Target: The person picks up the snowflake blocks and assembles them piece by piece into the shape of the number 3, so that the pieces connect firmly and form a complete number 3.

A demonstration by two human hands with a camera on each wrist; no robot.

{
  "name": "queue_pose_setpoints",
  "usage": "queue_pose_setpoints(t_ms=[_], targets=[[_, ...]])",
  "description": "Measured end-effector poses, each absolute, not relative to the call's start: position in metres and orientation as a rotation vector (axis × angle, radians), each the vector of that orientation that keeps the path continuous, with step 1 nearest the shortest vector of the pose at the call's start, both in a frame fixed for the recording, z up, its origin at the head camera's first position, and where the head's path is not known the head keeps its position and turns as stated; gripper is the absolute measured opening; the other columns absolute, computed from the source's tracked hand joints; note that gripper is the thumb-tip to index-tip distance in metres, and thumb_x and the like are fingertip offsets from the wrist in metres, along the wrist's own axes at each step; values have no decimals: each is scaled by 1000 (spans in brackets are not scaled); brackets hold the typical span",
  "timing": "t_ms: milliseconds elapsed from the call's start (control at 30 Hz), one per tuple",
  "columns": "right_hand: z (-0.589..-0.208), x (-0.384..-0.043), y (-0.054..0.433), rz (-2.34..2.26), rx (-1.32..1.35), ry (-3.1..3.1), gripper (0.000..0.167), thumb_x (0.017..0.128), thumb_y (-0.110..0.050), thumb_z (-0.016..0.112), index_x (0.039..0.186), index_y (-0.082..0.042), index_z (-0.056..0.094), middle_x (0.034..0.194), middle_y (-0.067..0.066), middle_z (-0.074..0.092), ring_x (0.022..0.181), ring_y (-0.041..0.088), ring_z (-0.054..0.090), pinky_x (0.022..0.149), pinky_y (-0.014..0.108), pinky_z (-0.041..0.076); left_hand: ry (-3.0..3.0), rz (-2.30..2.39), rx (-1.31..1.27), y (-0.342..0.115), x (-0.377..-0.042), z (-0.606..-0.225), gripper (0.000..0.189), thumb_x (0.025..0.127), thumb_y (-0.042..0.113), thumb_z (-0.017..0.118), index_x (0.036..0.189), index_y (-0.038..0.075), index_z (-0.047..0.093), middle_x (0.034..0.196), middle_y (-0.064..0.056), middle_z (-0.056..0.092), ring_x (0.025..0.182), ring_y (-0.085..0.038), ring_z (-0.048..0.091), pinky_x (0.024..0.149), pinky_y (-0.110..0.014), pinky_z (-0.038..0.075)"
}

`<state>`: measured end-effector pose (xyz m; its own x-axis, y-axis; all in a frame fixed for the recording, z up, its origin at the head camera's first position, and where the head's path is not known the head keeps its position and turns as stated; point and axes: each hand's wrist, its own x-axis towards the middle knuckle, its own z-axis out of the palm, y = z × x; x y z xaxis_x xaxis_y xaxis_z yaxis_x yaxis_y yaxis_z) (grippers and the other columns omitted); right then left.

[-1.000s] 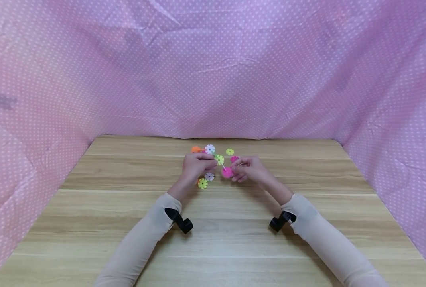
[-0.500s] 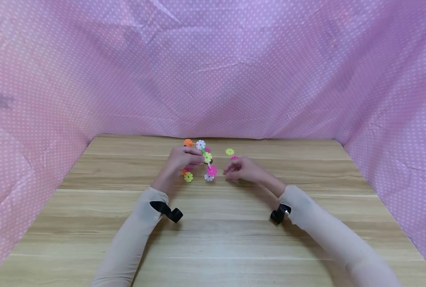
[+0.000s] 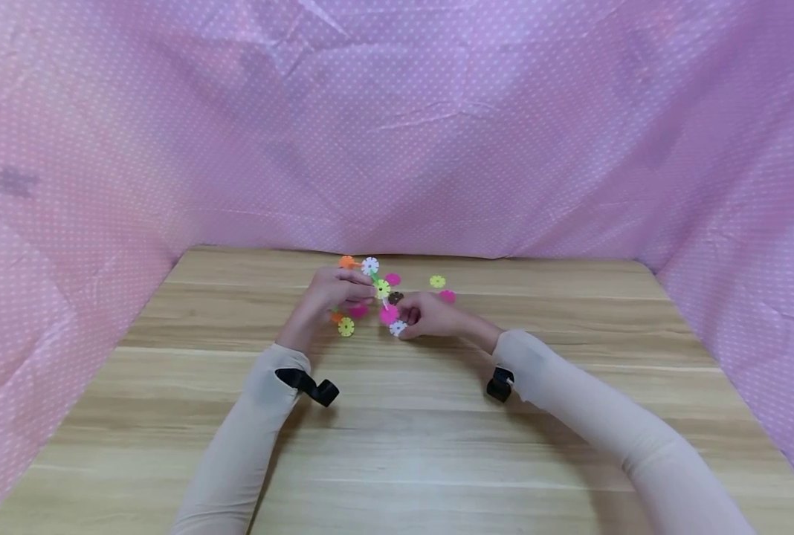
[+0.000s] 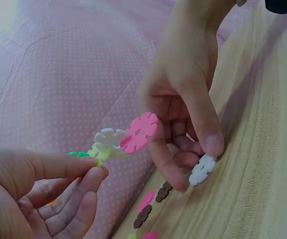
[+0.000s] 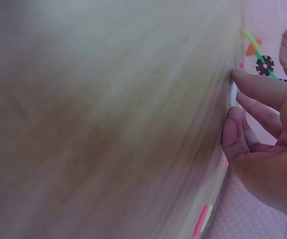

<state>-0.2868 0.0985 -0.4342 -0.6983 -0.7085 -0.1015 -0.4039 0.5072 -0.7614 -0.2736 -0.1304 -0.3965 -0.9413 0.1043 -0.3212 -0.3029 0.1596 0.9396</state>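
Note:
My left hand pinches a chain of joined plastic snowflake discs between thumb and fingers, at a yellow disc. Beyond the fingertips, a white disc and a pink disc form the chain's end, raised above the table. Other linked pieces, including an orange disc and a lower yellow disc, stick out around this hand, which partly hides the chain. My right hand is down at the tabletop, thumb and index finger pinching a loose white snowflake disc by its edges.
Loose discs lie on the wooden table: a brown one by the right hand, a pink one behind it, a yellow one and another pink one farther right. A pink dotted cloth encloses the table's back and sides.
The right hand let go of the chain's pink end disc, then came left and down to the loose white disc. My left hand carried the chain leftward and slightly away.

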Motion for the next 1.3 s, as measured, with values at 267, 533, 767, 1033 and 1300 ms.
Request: queue_pose_setpoints(t_ms=[267,533,767,1033,1300], targets=[[-434,-292,99,-1000,-871,2386,27,82,-4,83,105,2,69,87,5,62,80,10,56,72,19,49,2159,1826,-150,-123,-276,-399,29,89,3,76,117,-4,71,87,-2,74,77,-11,72,98,-45,58],[-425,-297,108,-1108,-874,2318,23,79,7,80,97,5,65,86,10,62,81,13,55,70,20,49,2189,1832,-94,-112,-276,-408,27,87,0,78,112,-5,72,90,-4,73,75,-9,71,90,-40,62],[-417,-309,127,-1258,-716,2294,16,86,4,73,102,6,70,87,10,70,75,11,59,66,22,52,2136,1913,-88,-96,-271,-410,24,85,-5,77,109,-6,73,100,-11,72,77,-12,72,91,-39,62],[-413,-312,148,-1645,-383,2262,26,89,-6,77,113,3,71,88,0,74,79,14,68,79,41,61,2126,1921,-105,-81,-265,-422,22,82,-6,79,104,-4,76,95,-9,74,74,-11,70,85,-37,63],[-420,-309,148,-1748,-319,2203,29,91,-9,76,116,3,68,91,-2,72,87,22,70,80,38,61,2169,1923,-98,-81,-266,-429,19,84,-7,76,102,-4,74,91,-10,76,73,-11,71,78,-32,64]])
